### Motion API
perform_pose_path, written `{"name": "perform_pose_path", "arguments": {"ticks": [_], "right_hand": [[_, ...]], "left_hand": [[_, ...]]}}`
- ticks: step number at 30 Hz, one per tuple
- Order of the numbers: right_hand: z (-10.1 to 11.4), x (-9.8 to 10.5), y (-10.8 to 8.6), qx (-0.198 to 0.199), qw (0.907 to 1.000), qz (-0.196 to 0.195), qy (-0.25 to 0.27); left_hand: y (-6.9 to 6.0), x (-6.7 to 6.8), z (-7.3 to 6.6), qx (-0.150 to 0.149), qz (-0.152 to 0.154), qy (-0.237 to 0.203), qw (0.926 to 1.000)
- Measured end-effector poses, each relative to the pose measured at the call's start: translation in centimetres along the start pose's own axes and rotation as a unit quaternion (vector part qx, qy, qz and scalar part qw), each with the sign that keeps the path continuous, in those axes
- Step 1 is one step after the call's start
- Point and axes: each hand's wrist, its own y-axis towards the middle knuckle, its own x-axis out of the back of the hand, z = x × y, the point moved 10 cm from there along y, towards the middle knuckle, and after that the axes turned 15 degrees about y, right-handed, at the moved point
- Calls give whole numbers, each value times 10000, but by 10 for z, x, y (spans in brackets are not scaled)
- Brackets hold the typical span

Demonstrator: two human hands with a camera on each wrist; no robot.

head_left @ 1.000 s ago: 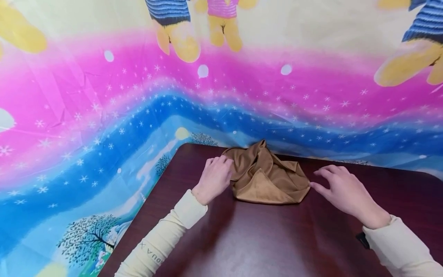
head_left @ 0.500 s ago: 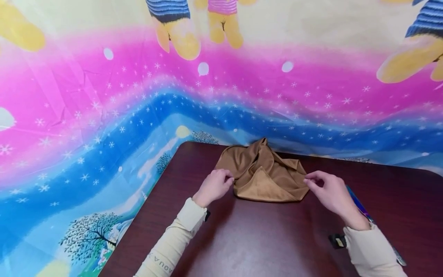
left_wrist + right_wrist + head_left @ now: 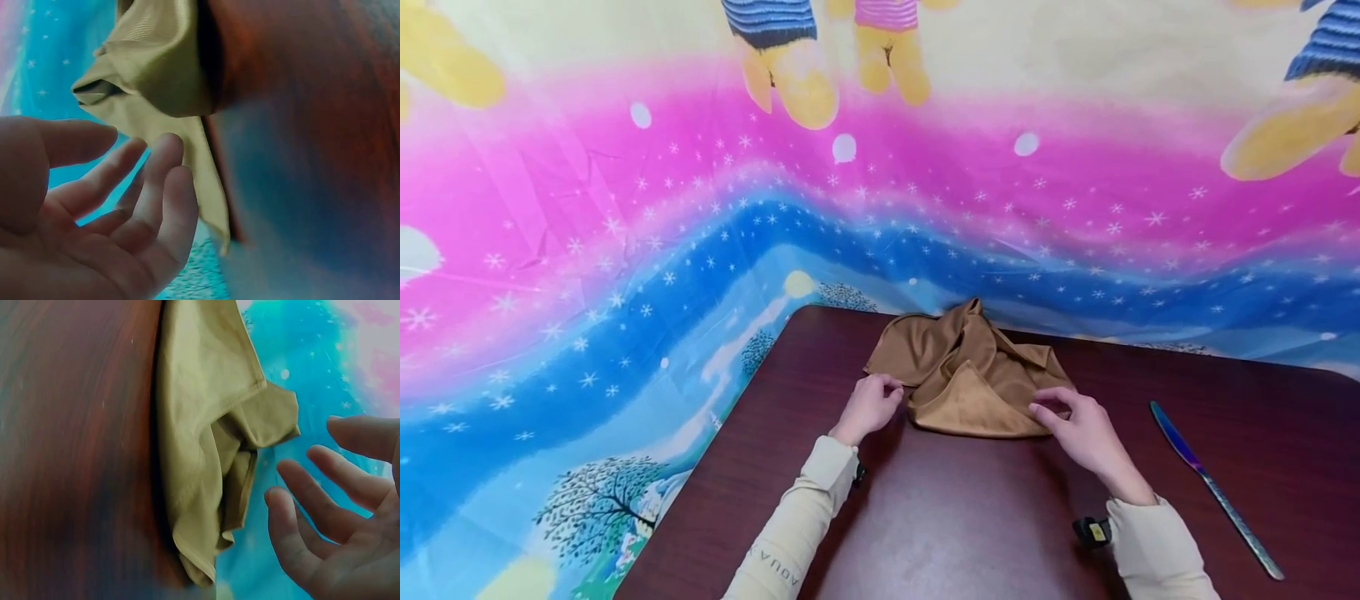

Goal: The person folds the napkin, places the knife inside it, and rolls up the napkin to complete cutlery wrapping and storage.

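Observation:
A crumpled brown satiny cloth (image 3: 972, 402) lies near the table's far edge, its middle raised in a peak and one corner folded over the front. At its left front edge is my left hand (image 3: 871, 407); the left wrist view shows its fingers (image 3: 165, 206) loosely bent, with a gap to the thumb and nothing held. My right hand (image 3: 1086, 429) hovers by the cloth's right front, thumb and forefinger apart. Seen from the right wrist, those fingers (image 3: 287, 519) are relaxed and hold nothing, beside the cloth (image 3: 194, 425). Whether either hand touches the cloth, I cannot tell.
To the right of my right hand, a table knife (image 3: 1213, 487) with a bluish shiny blade lies slantwise on the dark wooden table (image 3: 955, 525). Behind the table hangs a colourful printed curtain (image 3: 925, 192) with snowflakes and cartoon figures.
My right hand has moved left, from beside the cloth's right corner to in front of it, uncovering the knife. My left hand has drawn slightly nearer to me. The cloth looks nearly unchanged.

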Motion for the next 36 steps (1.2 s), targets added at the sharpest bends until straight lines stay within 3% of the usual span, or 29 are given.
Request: {"name": "perform_pose_path", "arguments": {"ticks": [3,6,12,16,21,30,36], "right_hand": [[0,-10,1,76,9999,78,38],[-4,-20,1,108,9998,163,72],[-12,-34,3,155,9991,403,50],[-15,-42,2,137,9982,575,-77],[-17,-45,3,182,9984,487,-210],[-21,-47,5,45,9993,366,12],[-24,-49,3,-3,9993,354,85]], "left_hand": [[3,-9,4,90,53,-99,9999],[5,-15,2,-40,80,-30,10000],[2,-21,-14,-880,48,622,9942],[0,-24,-21,-1188,207,1012,9875],[1,-27,-22,-1206,301,1349,9830],[-1,-23,-21,-1147,223,1400,9832],[-8,-15,-36,-1700,170,1301,9767]]}}
